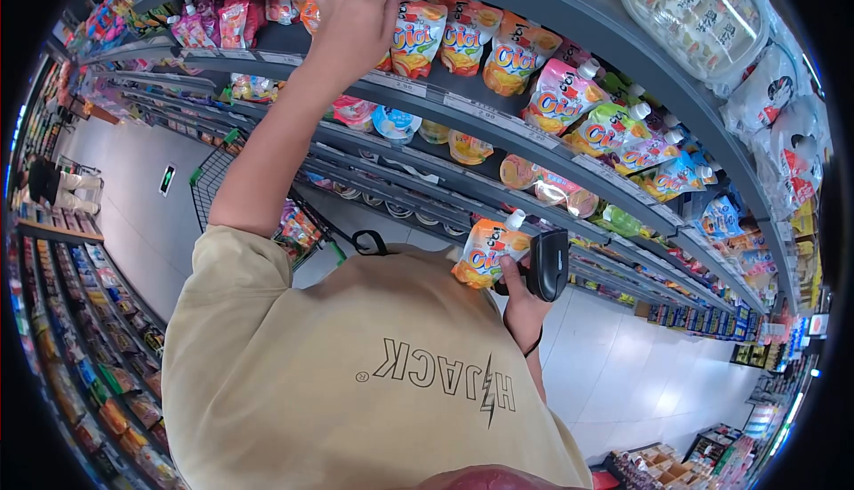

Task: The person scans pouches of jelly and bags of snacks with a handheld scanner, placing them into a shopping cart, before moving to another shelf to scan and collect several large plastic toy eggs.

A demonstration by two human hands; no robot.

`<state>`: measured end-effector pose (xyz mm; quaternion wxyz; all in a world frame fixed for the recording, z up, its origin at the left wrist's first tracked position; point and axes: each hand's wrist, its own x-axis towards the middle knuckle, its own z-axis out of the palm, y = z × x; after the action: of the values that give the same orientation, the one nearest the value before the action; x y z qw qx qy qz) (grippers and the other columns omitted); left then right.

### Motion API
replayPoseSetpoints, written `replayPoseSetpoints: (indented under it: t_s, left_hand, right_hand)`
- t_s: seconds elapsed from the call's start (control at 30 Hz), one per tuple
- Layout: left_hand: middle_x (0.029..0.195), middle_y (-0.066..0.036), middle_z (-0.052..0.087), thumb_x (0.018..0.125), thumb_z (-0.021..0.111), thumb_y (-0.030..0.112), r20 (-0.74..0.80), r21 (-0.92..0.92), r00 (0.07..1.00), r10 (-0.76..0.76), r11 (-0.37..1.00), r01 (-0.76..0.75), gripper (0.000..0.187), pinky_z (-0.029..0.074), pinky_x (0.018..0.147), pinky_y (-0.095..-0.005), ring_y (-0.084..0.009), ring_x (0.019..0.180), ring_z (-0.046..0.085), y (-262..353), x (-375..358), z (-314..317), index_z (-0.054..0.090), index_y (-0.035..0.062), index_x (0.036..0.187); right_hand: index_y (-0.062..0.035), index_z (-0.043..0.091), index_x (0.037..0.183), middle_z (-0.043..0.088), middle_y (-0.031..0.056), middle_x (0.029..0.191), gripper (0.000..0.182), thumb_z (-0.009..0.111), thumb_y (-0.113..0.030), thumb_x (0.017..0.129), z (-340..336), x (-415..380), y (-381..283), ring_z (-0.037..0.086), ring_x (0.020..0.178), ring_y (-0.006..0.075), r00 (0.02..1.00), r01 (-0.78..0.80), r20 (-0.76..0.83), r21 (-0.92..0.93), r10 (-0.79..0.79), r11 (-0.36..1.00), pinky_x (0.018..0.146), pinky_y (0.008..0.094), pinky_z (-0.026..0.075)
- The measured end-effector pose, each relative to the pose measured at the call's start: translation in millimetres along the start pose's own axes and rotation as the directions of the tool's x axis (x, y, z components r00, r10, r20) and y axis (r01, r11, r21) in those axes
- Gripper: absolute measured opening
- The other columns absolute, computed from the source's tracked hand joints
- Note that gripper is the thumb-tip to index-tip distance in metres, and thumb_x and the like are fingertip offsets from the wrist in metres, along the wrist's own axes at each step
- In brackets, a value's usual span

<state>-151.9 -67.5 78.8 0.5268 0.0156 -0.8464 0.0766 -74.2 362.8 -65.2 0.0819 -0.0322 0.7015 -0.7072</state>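
Currently, the left hand (356,25) reaches among spouted pouches (463,40) on the shelf (434,96) at the top of the frame, fingertips hidden, so whether that grip is wide or narrow I cannot tell. Just right of centre, the right hand (523,301) grips an orange pouch (483,251) and a black scanner (551,263).

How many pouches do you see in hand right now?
1 visible: the orange pouch, in the right hand with the black scanner. Another may be hidden: the left hand is at the upper shelf, its fingertips out of sight.
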Motion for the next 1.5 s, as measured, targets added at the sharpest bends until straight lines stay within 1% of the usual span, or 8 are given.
replayPoseSetpoints:
  t_s: [0.1, 0.4, 0.7, 1.0, 1.1, 1.23, 1.33, 1.5]
  left_hand:
    - [0.114, -0.013, 0.067, 0.098, 0.068, 0.013, -0.066, -0.131, 0.997, 0.045, 0.99, -0.053, 0.016, 0.036, 0.09, -0.0519, -0.0379, 0.108, 0.054, 6.0, 4.1, 0.4, 0.075, 0.0091, 0.112]
    - [0.117, -0.013, 0.066, 0.097, 0.07, 0.021, 0.079, -0.105, 0.995, -0.066, 0.992, 0.075, 0.027, 0.034, 0.094, -0.0495, -0.0369, 0.116, 0.052, 19.7, 5.1, -11.7, 0.071, 0.0088, 0.122]
    - [0.121, -0.01, 0.067, 0.096, 0.08, 0.042, -0.048, -0.016, 0.998, 0.03, 0.999, -0.031, 0.04, 0.03, 0.098, -0.0508, -0.0335, 0.118, 0.052, 31.7, 10.4, -10.5, 0.074, 0.012, 0.122]
    - [0.118, -0.008, 0.068, 0.095, 0.08, 0.039, 0.024, -0.063, 1.0, 0.009, 0.998, -0.007, 0.036, 0.028, 0.096, -0.0503, -0.0316, 0.119, 0.054, 35.2, 11.4, -11.5, 0.074, 0.0121, 0.118]
    - [0.115, -0.008, 0.071, 0.096, 0.08, 0.03, 0.07, -0.014, 0.992, 0.108, 0.994, -0.107, 0.03, 0.034, 0.097, -0.049, -0.0307, 0.114, 0.059, 51.3, 19.4, -22.8, 0.074, 0.0104, 0.118]
    - [0.095, -0.025, 0.073, 0.096, 0.073, 0.023, 0.292, -0.113, 0.956, 0.039, 0.994, -0.006, 0.027, 0.053, 0.089, -0.0563, -0.0489, 0.096, 0.068, 60.1, 33.7, -22.1, 0.075, 0.0002, 0.111]
    - [0.101, -0.025, 0.074, 0.097, 0.072, 0.022, 0.171, -0.255, 0.979, 0.108, 0.965, -0.062, 0.027, 0.054, 0.088, -0.0564, -0.0483, 0.096, 0.07, 60.7, 46.2, -11.0, 0.075, 0.0032, 0.116]
    - [0.105, -0.024, 0.075, 0.101, 0.071, 0.023, 0.322, -0.254, 0.943, -0.085, 0.952, 0.173, 0.025, 0.057, 0.083, -0.0544, -0.0469, 0.097, 0.071, 56.7, 49.5, -0.9, 0.074, 0.0059, 0.118]
  right_hand:
    - [-0.0031, 0.064, 0.109, 0.065, 0.0008, 0.097, 0.031, 0.089, -0.004, 0.09, -1.0, 0.4, -0.4, 0.063, 0.081, 0.0096, 1.0, -0.02, 0.006, 0.005, 0.02, 1.0, 0.071, 0.0275, 0.054]
    - [-0.0041, 0.062, 0.108, 0.063, 0.0021, 0.096, 0.028, 0.085, -0.002, 0.093, -1.6, 3.5, -0.2, 0.065, 0.076, 0.0108, 0.999, 0.037, 0.019, -0.056, -0.036, 0.998, 0.065, 0.0273, 0.055]
    - [-0.0041, 0.068, 0.107, 0.067, -0.0018, 0.097, 0.031, 0.092, -0.011, 0.089, -5.5, 0.7, 0.5, 0.061, 0.084, 0.0071, 0.998, -0.056, -0.024, -0.004, 0.056, 0.998, 0.073, 0.0255, 0.052]
    - [-0.0042, 0.067, 0.106, 0.066, -0.0023, 0.095, 0.029, 0.091, -0.009, 0.09, -9.3, 0.8, 9.6, 0.058, 0.079, 0.0062, 0.997, -0.068, -0.026, 0.004, 0.068, 0.998, 0.068, 0.0247, 0.05]
    - [-0.0042, 0.067, 0.105, 0.065, -0.0026, 0.094, 0.029, 0.091, -0.009, 0.09, -9.5, -0.1, 10.1, 0.058, 0.078, 0.0059, 0.997, -0.07, -0.023, 0.007, 0.07, 0.998, 0.067, 0.0245, 0.049]
    - [-0.0039, 0.063, 0.106, 0.065, 0.0024, 0.089, 0.024, 0.083, 0.0, 0.094, -7.7, 0.7, 8.0, 0.064, 0.072, 0.0111, 1.0, 0.01, 0.016, -0.079, -0.008, 0.997, 0.063, 0.0281, 0.053]
    - [-0.0039, 0.063, 0.105, 0.064, 0.0024, 0.089, 0.023, 0.083, 0.0, 0.094, -6.0, -0.2, 4.8, 0.064, 0.072, 0.0114, 0.999, 0.031, 0.023, -0.077, -0.03, 0.997, 0.064, 0.0284, 0.053]
    - [-0.0038, 0.064, 0.107, 0.063, -0.0004, 0.093, 0.027, 0.087, -0.003, 0.092, -8.4, -4.6, 6.4, 0.061, 0.076, 0.0086, 1.0, -0.004, 0.013, -0.034, 0.005, 0.999, 0.066, 0.0266, 0.051]
